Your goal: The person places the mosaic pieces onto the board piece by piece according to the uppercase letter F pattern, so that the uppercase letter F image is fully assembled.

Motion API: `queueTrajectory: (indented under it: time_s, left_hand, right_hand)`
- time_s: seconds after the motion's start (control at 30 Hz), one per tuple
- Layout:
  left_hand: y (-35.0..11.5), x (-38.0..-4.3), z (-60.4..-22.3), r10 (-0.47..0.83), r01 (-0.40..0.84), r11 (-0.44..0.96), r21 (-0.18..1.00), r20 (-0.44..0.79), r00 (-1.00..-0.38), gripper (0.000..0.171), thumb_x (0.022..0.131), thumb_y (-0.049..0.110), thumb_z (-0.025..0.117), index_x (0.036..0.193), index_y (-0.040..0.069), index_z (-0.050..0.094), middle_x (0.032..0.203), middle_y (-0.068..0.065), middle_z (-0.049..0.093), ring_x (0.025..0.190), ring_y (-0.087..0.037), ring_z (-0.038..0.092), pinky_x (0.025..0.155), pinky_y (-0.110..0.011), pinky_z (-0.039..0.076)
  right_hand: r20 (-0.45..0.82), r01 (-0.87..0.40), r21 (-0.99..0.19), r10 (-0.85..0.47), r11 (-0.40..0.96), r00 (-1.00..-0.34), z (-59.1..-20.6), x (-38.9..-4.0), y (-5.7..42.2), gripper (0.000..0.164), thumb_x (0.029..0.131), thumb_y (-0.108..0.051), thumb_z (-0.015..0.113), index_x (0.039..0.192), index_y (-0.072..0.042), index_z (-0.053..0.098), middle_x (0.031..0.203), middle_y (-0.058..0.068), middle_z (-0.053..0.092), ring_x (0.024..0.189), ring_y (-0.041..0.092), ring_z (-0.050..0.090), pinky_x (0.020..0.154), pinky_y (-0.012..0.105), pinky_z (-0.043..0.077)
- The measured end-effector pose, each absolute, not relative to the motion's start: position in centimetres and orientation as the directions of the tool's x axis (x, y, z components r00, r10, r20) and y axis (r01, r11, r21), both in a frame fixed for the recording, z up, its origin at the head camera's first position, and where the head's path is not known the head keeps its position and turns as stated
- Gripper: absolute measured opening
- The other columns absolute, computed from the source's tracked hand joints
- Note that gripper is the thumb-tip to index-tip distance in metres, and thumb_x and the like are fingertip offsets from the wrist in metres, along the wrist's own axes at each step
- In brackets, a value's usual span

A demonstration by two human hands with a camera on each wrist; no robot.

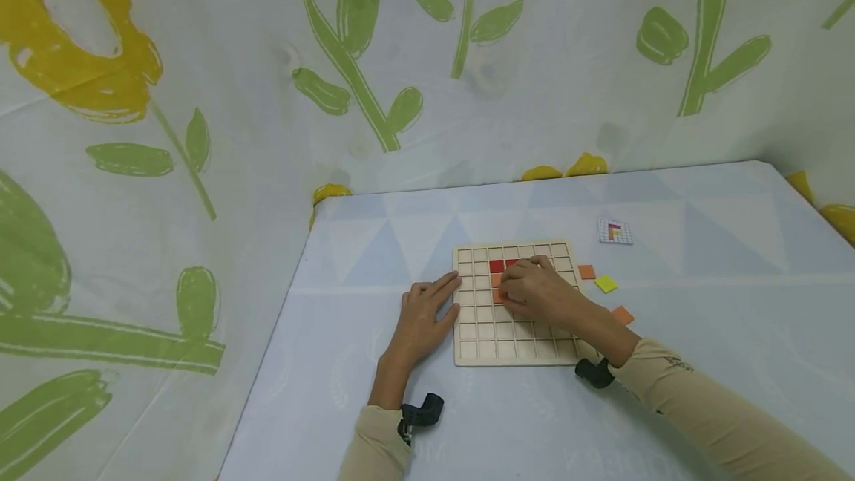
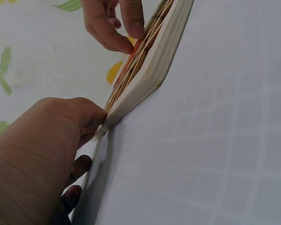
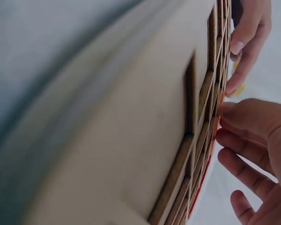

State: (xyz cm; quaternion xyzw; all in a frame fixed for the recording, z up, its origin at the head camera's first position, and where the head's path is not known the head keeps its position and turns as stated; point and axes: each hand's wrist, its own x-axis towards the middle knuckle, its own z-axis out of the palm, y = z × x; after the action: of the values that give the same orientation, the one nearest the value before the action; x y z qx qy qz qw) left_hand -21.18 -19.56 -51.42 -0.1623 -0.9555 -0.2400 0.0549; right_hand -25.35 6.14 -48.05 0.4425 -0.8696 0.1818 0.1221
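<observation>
A square wooden grid board (image 1: 521, 351) lies on the table. Red tiles (image 1: 496, 266) and orange tiles (image 1: 497, 280) sit in its cells, partly hidden by my right hand (image 1: 541, 294). That hand reaches over the board from the right, its thumb and index finger pinching an orange tile (image 3: 216, 123) at the cells; its other fingers (image 3: 246, 173) are spread loosely. At the board's left edge, my left hand (image 1: 422, 320) rests with fingertips and thumb touching the rim, its fingers loosely extended.
Beside the board's right edge lie loose tiles: an orange tile (image 1: 586, 272), a yellow tile (image 1: 606, 283) and another orange tile (image 1: 623, 315). A small card with a coloured grid pattern (image 1: 615, 231) lies farther back. Flower-printed cloth (image 1: 254, 132) hangs around the table.
</observation>
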Motion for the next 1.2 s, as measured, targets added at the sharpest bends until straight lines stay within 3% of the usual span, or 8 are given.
queueTrajectory:
  time_s: [0.37, 1.2]
  left_hand:
    - [-19.4, -21.1, -51.4, 0.283, 0.347, 0.828, 0.440, 0.207, -0.937, 0.048, 0.102, 0.032, 0.055, 0.148, 0.021, 0.052, 0.155, 0.011, 0.043, 0.119, -0.018, 0.047, 0.098, -0.044, 0.035]
    - [-19.3, -20.8, -51.4, 0.280, 0.353, 0.821, 0.448, 0.224, -0.934, 0.048, 0.101, 0.031, 0.056, 0.148, 0.020, 0.052, 0.155, 0.009, 0.044, 0.119, -0.020, 0.047, 0.098, -0.046, 0.035]
  right_hand:
    - [0.335, -0.747, -0.286, -0.668, 0.600, -0.665, -46.7, -24.5, 7.8, 0.017, 0.080, -0.011, 0.083, 0.096, -0.012, 0.077, 0.101, -0.001, 0.070, 0.103, 0.023, 0.062, 0.092, 0.051, 0.040]
    - [0.398, -0.689, -0.301, -0.570, 0.660, -0.719, -46.4, -22.0, 15.2, 0.024, 0.078, -0.009, 0.085, 0.099, -0.012, 0.075, 0.105, 0.002, 0.070, 0.103, 0.026, 0.062, 0.089, 0.052, 0.037]
